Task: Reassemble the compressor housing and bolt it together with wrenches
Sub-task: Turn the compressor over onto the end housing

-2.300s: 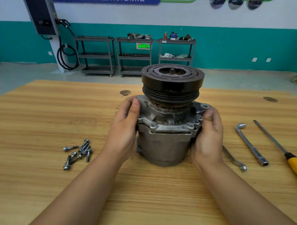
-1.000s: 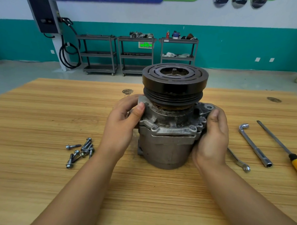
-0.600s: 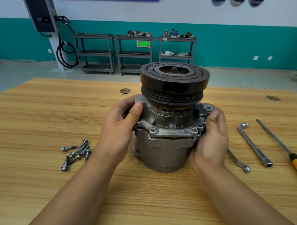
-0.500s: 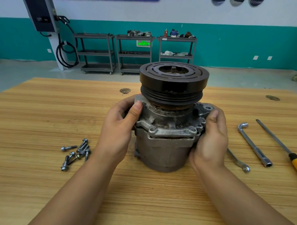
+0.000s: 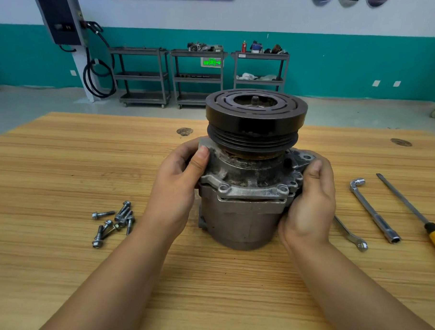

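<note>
- Compressor (image 5: pixel 244 203) stands upright near the middle of the bench (image 5: pixel 62 158), black pulley (image 5: pixel 254 121) on top, so its weight sits on the flat base and the joint faces me.
- Cover (image 5: pixel 248 181), the flanged upper half, sits on the grey body (image 5: pixel 241 223); a thin seam shows at the front, and I cannot tell whether it is fully seated.
- Left hand (image 5: pixel 178 188) grips the cover's left edge, thumb pressed on its front, fingers curled behind; I judge this steadies it while the two halves are lined up.
- Right hand (image 5: pixel 309 201) grips the right side likewise, thumb against a lug (image 5: pixel 304 158), palm across the seam, so both halves can be pressed together.
- Holes (image 5: pixel 223 187) along the front flange look empty, so I judge the step is seating and aligning, with bolting not yet begun.
- Bolts (image 5: pixel 114 220) lie in a loose heap left of the compressor, within easy reach of the left hand.
- Socket wrench (image 5: pixel 373 214), spanner (image 5: pixel 350 235) and yellow-handled screwdriver (image 5: pixel 413 213) lie to the right, apart from the compressor, laid ready for the right hand; the spanner's far end is hidden behind that hand.
- Next, as I judge it, one hand must let go to fetch a bolt while the other holds the holes matched; the risk is the cover twisting out of line.
</note>
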Demonstrator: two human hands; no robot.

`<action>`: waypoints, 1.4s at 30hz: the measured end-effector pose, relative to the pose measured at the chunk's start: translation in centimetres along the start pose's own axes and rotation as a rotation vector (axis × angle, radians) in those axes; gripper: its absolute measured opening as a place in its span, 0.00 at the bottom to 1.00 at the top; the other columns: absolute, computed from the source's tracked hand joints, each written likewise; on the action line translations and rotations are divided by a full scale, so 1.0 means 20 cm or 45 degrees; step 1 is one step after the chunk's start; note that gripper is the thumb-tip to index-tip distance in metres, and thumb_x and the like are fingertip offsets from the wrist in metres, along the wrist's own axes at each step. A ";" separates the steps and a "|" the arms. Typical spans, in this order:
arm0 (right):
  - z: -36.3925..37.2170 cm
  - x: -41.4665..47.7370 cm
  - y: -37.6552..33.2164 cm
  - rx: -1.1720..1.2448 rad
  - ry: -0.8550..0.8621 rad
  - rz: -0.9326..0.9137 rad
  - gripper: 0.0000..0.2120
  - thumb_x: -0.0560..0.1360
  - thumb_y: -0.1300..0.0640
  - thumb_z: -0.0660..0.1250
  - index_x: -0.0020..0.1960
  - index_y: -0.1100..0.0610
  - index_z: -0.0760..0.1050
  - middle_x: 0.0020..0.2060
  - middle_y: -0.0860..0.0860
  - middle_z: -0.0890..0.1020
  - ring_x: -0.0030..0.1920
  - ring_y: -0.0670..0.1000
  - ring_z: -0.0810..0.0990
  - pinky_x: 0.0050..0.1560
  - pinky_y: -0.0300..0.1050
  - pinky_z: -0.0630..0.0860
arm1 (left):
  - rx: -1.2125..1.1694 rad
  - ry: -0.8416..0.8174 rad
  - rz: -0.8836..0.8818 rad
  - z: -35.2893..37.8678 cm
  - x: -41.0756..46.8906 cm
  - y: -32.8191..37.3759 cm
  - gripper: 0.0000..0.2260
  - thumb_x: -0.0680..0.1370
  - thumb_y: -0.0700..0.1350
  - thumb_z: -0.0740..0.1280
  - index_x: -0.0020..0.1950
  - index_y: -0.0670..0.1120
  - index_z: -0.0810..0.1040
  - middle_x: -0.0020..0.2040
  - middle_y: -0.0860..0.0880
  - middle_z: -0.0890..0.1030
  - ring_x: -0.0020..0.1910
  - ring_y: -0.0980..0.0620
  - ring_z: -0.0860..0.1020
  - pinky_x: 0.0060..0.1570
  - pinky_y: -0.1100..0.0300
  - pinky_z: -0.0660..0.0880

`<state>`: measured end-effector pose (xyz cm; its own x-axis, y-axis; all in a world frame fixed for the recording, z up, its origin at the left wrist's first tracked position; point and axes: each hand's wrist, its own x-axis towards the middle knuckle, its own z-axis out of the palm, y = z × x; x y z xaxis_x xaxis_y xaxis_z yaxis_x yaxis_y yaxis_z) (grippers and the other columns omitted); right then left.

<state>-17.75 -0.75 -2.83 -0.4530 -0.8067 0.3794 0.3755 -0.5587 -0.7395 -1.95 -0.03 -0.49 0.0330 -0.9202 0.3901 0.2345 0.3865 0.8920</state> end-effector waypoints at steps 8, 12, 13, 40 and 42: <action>0.00 0.00 0.01 -0.068 -0.024 -0.043 0.10 0.77 0.50 0.54 0.43 0.51 0.71 0.35 0.41 0.77 0.40 0.42 0.75 0.43 0.37 0.73 | 0.053 -0.023 -0.005 -0.02 0.03 -0.02 0.10 0.74 0.52 0.63 0.51 0.49 0.79 0.45 0.53 0.84 0.45 0.55 0.81 0.43 0.61 0.78; 0.00 0.00 0.01 -0.117 -0.037 -0.037 0.10 0.78 0.49 0.53 0.43 0.52 0.70 0.37 0.43 0.76 0.41 0.43 0.73 0.46 0.38 0.72 | 0.093 -0.009 0.012 -0.02 0.03 -0.01 0.12 0.75 0.54 0.64 0.52 0.49 0.78 0.47 0.52 0.83 0.47 0.54 0.80 0.44 0.60 0.77; 0.00 0.00 0.02 -0.147 -0.034 -0.034 0.10 0.80 0.50 0.53 0.43 0.51 0.69 0.37 0.44 0.74 0.42 0.44 0.72 0.47 0.40 0.71 | 0.115 -0.004 0.014 -0.01 0.03 -0.01 0.12 0.75 0.53 0.63 0.52 0.49 0.78 0.47 0.51 0.83 0.47 0.53 0.80 0.45 0.60 0.76; -0.10 0.05 -0.02 -0.550 -0.252 -0.076 0.14 0.80 0.43 0.50 0.51 0.48 0.72 0.47 0.47 0.79 0.51 0.45 0.76 0.53 0.39 0.72 | 2.115 0.249 -0.443 -0.43 -0.26 0.07 0.15 0.73 0.60 0.67 0.38 0.49 0.73 0.44 0.49 0.82 0.48 0.46 0.79 0.39 0.58 0.69; -0.10 0.06 -0.03 -0.527 -0.236 -0.013 0.16 0.77 0.40 0.51 0.51 0.48 0.72 0.50 0.50 0.79 0.55 0.50 0.76 0.55 0.47 0.72 | 2.126 0.296 -0.433 -0.43 -0.26 0.04 0.13 0.74 0.58 0.67 0.41 0.49 0.75 0.46 0.48 0.82 0.50 0.46 0.79 0.43 0.58 0.71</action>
<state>-20.15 -1.03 -3.10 -0.2884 -0.8434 0.4533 -0.0005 -0.4733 -0.8809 6.42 4.61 -3.70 0.3645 -0.8988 0.2435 -0.9215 -0.3105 0.2335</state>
